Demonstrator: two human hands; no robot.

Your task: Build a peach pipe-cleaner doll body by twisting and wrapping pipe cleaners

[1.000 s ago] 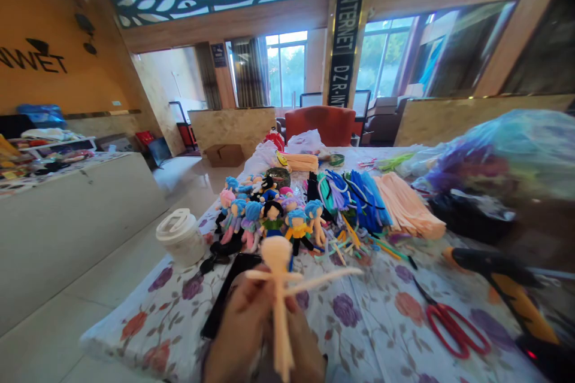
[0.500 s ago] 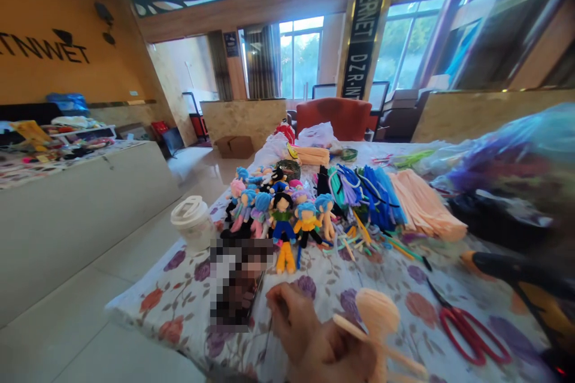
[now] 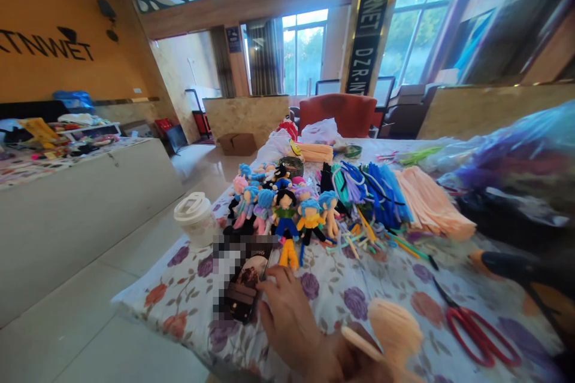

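Left hand (image 3: 291,317): over the right side of the phone (image 3: 245,296), fingers loosely bent, nothing grasped. Fingertips at the screen edge; touching or just above, cannot tell.

Right hand (image 3: 353,359): near side, right of the left hand, overlapping it in view. Grasping the peach figure (image 3: 395,329) below its head, one thin arm poking out left. Lower part of figure cut off by the frame.

Step (judged): figure part-made, one hand keeping it while the other attends to the phone. Head bare; the dolls (image 3: 286,218) at the far side of the phone have hair and clothes.

Next move (judged): work on the screen calls for one light fingertip and a steady phone, with the figure held clear. Adding parts to the figure would call for the left hand free again. Blue stems (image 3: 381,191) and peach stems (image 3: 431,203) lie far right; scissors (image 3: 483,335) and glue gun (image 3: 507,266) near right, scissors closer to the figure.
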